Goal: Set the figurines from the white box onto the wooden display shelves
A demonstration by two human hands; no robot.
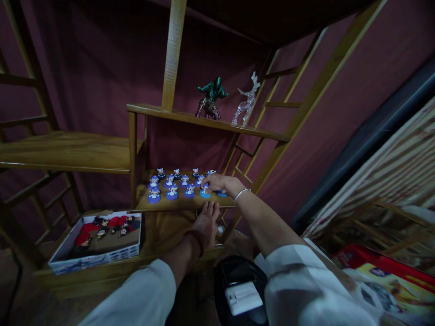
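Small figurines in rows stand on the middle wooden shelf, most on round purple or blue bases. My right hand reaches over the right end of the rows, its fingers closed about the top of a small figurine on a light blue base. Partly hidden beneath that hand is another blue-based figurine. My left hand lies at the shelf's front edge, fingers stretched out, holding nothing I can see. Purple-based figurines are left of my right hand, with black-based ones behind.
Above stand a green-and-bronze figure and a clear deer statuette. An open box with several red-and-black figurines sits at lower left. Below, a white device rests on a black seat. Slanted wooden posts frame the right.
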